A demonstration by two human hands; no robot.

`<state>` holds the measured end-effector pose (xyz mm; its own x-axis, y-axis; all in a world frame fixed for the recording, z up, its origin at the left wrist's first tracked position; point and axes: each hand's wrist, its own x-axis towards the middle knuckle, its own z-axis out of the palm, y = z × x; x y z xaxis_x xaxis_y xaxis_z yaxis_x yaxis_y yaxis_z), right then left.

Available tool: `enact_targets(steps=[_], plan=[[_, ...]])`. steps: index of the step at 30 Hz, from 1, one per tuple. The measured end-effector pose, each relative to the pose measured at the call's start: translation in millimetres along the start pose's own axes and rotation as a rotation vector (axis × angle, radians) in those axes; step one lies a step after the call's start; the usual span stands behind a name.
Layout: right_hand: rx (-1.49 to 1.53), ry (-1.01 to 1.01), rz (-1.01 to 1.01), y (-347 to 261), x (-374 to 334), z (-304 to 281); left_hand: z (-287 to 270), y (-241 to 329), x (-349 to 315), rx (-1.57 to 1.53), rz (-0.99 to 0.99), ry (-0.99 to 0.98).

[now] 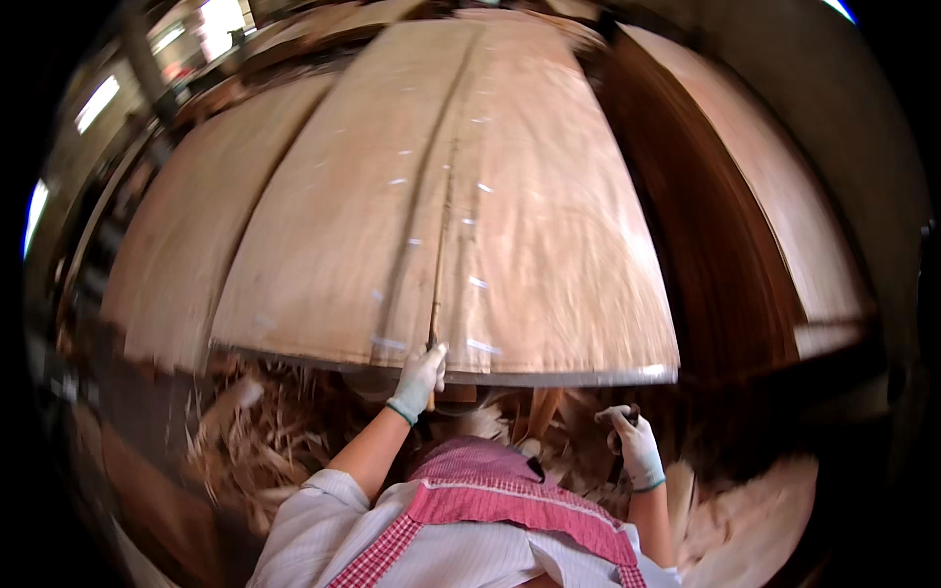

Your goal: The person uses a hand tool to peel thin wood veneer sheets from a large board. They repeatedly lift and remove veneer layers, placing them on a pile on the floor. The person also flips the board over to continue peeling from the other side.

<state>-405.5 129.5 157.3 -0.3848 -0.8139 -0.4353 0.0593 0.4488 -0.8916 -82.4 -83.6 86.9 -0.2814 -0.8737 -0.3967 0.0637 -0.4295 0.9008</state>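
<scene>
Wide sheets of wood veneer (323, 225) lie stacked in front of me, with small pale tape-like marks along both sides of a lengthwise seam. My left hand (420, 380), in a white glove with a green cuff, is closed at the near edge of the stack. It grips a long, thin wooden strip (439, 260) that runs away from me along the seam. Off the stack, to the right, my gloved right hand (637, 449) is closed around a small dark-handled tool (617, 463). That tool is blurred and its kind cannot be made out.
Another tall veneer stack (740, 167) stands at the right, its dark side facing the middle stack. More sheets (196, 216) lie at the left. Veneer scraps (260, 451) are heaped below the near edge. A broad loose piece (750, 524) rests at the lower right.
</scene>
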Motion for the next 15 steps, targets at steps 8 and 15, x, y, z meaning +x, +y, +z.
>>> enact_targets(steps=[8,15], plan=[[-0.114,-0.264,-0.005,-6,68,23,-104,-40,-97,0.456,0.107,0.559],[-0.279,-0.704,-0.053,-22,70,164,-173,-62,-117,0.768,0.134,0.684]])
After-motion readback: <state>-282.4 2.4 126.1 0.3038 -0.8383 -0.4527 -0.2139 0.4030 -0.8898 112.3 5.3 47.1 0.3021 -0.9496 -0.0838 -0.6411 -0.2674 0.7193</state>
